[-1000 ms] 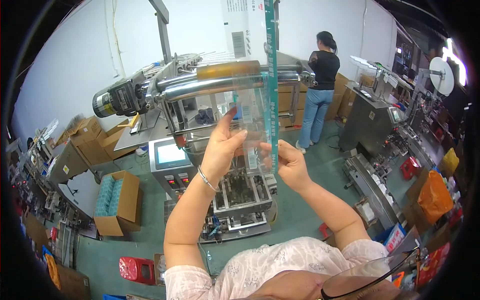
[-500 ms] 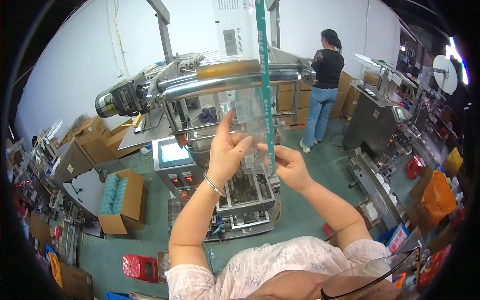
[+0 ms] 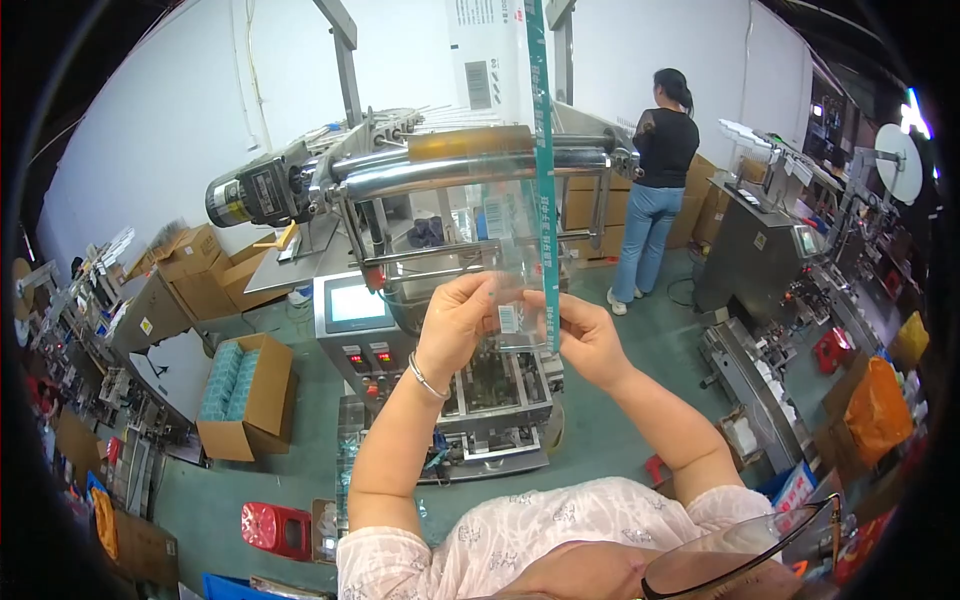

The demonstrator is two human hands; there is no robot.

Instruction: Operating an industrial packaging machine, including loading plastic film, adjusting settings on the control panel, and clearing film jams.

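A clear plastic packaging film [image 3: 515, 235] with printed white patches and a green strip along its right edge hangs down over metal rollers. My left hand [image 3: 455, 318], with a silver bangle at the wrist, is closed, its thumb and fingers pinching the film's left side near the lower end. On the opposite side, my right hand [image 3: 590, 338] pinches the film by the green-striped edge, its fingers curled. Both hands are at about the same height, below the shiny roller [image 3: 470, 175]. Behind the film, the packaging machine [image 3: 490, 400] is partly hidden by my hands.
A control box with a lit screen [image 3: 358, 302] stands left of the film, a motor [image 3: 255, 192] above it. An open carton [image 3: 262, 400] of teal packs and a red stool [image 3: 276, 529] are on the floor. A person [image 3: 662, 180] stands beyond, facing away; more machines line the right.
My left hand has gone from fingers spread, index pointing up, to a pinch on the film. My right hand keeps its pinch. The whole view has shifted slightly.
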